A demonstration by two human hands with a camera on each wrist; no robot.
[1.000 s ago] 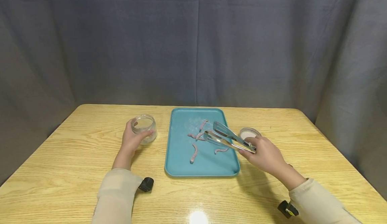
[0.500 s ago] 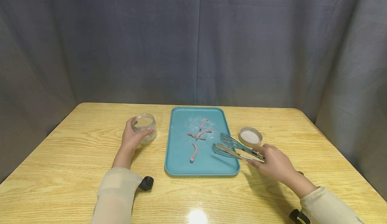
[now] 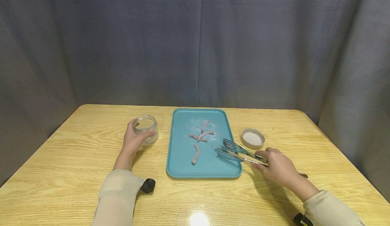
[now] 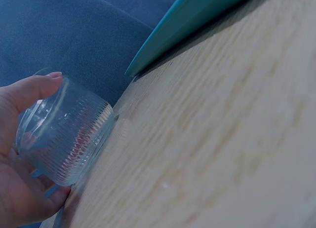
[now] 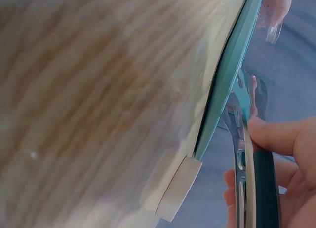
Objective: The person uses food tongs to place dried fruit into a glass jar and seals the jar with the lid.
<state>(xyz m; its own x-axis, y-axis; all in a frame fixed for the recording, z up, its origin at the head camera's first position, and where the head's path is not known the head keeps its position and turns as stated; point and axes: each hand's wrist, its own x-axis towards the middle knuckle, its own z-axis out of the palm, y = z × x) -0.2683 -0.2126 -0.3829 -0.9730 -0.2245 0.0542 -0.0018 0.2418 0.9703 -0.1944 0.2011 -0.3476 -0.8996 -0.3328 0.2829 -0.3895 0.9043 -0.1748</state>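
In the head view, my left hand grips a clear glass jar standing upright and lidless left of the tray. The left wrist view shows the thumb over the ribbed jar and fingers around its side. My right hand holds metal serving tongs, their slotted ends spread low over the tray's right side. A pinkish strip there is mostly hidden by the tongs. Several more wavy pink strips lie on the blue-green tray; two of them cross near its middle.
A round lid with a pale inside lies right of the tray. White powder dusts the tray's far part. The wooden table extends around everything, with a grey curtain behind its far edge.
My right hand has moved right and toward me, bringing the tongs from above the crossed strips to the strip at the tray's right side. The left hand and jar stay put.
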